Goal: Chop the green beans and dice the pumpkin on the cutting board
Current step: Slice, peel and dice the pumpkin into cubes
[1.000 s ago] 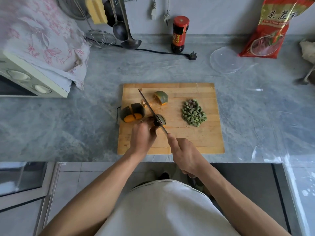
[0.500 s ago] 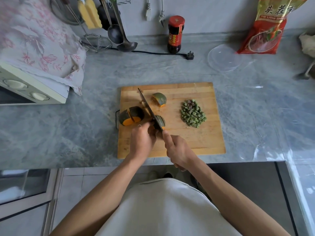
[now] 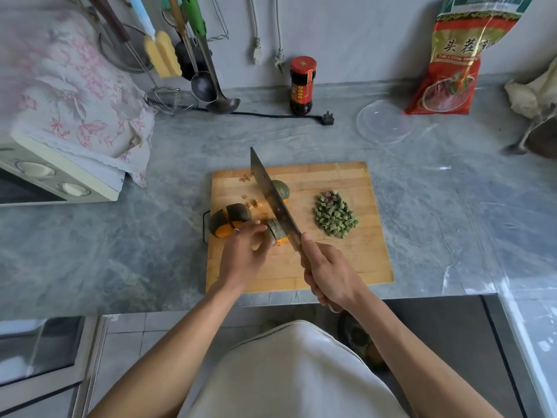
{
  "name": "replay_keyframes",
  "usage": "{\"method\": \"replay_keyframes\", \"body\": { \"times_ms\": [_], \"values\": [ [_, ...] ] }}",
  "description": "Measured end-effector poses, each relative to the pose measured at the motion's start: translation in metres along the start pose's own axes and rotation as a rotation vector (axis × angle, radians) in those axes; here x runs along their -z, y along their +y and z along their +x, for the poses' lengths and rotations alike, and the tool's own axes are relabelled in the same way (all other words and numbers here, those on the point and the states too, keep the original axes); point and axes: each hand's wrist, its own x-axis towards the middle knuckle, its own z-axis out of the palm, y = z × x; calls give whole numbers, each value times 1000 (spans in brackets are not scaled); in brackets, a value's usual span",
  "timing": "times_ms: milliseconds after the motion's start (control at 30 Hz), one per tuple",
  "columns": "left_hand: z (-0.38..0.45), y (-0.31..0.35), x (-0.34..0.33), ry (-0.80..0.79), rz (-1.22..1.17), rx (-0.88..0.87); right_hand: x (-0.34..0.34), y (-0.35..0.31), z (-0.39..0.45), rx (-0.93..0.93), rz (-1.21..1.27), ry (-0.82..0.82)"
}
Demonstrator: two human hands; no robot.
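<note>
My right hand (image 3: 330,271) is clenched around the handle of the broad steel cleaver (image 3: 272,199), with the blade running away and leftward over the rectangular wooden cutting board (image 3: 337,267). I judge that diagonal set keeps the edge square to the piece I am slicing while my wrist stays relaxed. My left hand (image 3: 244,254) grasps the small green-skinned, orange-fleshed pumpkin wedge (image 3: 275,232), fingers curled on its left side, probably to pin it and keep the fingertips back from the edge. That wedge lies directly between the two hands, touching the blade's left face near the heel, already showing slice lines. Just beyond my left hand sits the larger dark-green pumpkin chunk (image 3: 229,220), at the board's left edge, with cuts in it but not yet diced. A third rounded pumpkin piece (image 3: 281,188) lies behind the blade, partly hidden. On the board's right half, well apart from the knife, the pile of chopped green beans (image 3: 334,214) looks finished, so I take the pumpkin to be the remaining work.
</note>
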Motion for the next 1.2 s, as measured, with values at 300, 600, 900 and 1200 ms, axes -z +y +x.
{"method": "replay_keyframes", "body": {
  "times_ms": [300,600,900,1200],
  "values": [
    [29,11,29,-366,208,-186,17,1,-4,-91,119,-4],
    [72,34,31,-731,525,-299,26,8,-8,-120,101,8],
    [101,27,49,-75,-188,416,63,10,-1,-268,315,-236],
    [117,34,41,-87,-736,633,82,14,18,-307,350,-329]
  ]
}}
